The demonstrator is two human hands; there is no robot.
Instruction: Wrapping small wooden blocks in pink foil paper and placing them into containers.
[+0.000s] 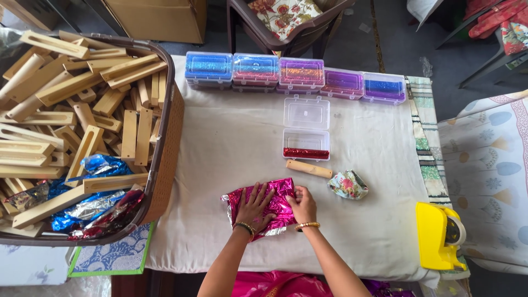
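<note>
A crinkled sheet of shiny pink foil (280,190) lies on the white cloth-covered table (220,148) near its front edge. My left hand (254,207) presses flat on the sheet's middle, fingers spread. My right hand (302,203) pinches the foil's right edge. A bare wooden stick (309,168) lies just beyond the foil. Behind it an open clear plastic box (306,144) holds a red foil-wrapped stick (305,153) in its lower half.
A large brown basket (165,137) at the left is full of wooden pieces and foil scraps. Several closed clear boxes (297,74) of coloured foil line the table's far edge. A crumpled floral cloth (347,184) lies right of the stick. A yellow tape dispenser (437,236) sits at the front right.
</note>
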